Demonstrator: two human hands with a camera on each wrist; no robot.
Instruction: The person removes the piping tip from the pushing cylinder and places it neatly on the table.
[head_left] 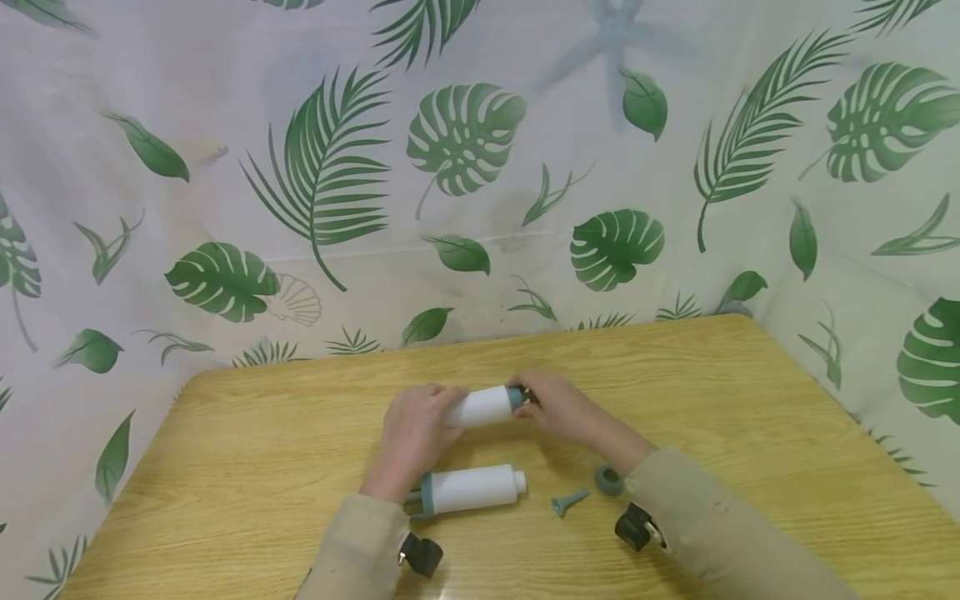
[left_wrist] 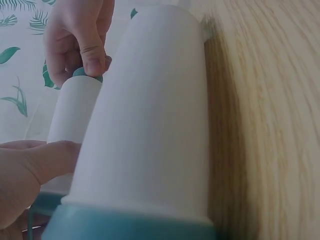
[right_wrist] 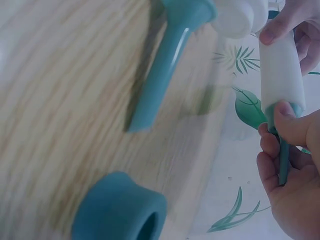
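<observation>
Over the middle of the table my left hand [head_left: 416, 429] grips a white tube [head_left: 482, 407] around its body, and the tube lies roughly level. At the tube's right end my right hand [head_left: 557, 407] pinches the teal end piece [head_left: 516, 398]. A thin teal stem [right_wrist: 284, 157] runs from that end along the right palm in the right wrist view. Below the left hand, a second white tube [head_left: 474, 488] lies on the table with a teal frame [head_left: 427, 496] at its left end and a narrow white tip at its right. It looms large in the left wrist view.
A teal nozzle [head_left: 570, 502] with a flared end lies to the right of the second tube. Close to the right sleeve stands a teal ring-shaped cap [head_left: 608, 480]. The wooden table [head_left: 285, 450] meets a leaf-patterned curtain [head_left: 480, 283] at its back edge.
</observation>
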